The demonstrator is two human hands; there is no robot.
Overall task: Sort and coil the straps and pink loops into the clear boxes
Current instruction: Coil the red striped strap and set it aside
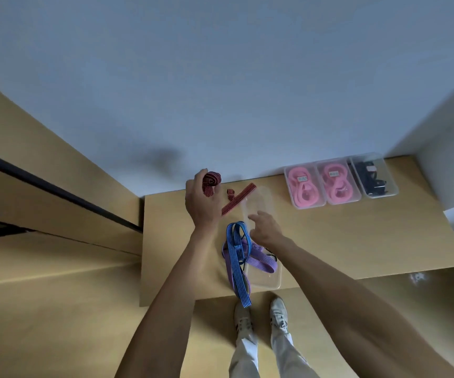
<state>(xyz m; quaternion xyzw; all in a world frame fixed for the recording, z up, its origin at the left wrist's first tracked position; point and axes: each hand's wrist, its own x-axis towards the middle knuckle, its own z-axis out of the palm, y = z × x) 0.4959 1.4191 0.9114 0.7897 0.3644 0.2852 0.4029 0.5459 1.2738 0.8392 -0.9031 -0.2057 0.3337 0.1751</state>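
Left hand (201, 203) fingers curled round red strap (211, 184) coil, fingertips hidden. Right hand (265, 227) fingers relaxed over clear box (258, 203), contact unclear. Black box contents (371, 177) indistinct.

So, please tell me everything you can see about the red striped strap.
The red striped strap is a flat woven-looking band, red with thin dark lines along its length. One end is wound into a loose coil, which the left hand holds up at its fingertips. From there the strap seems to drop behind the hand, and its free part lies straight and slanted on the wooden table. That part runs beside the empty clear box; whether they touch is unclear. A short folded bit shows between coil and tail.
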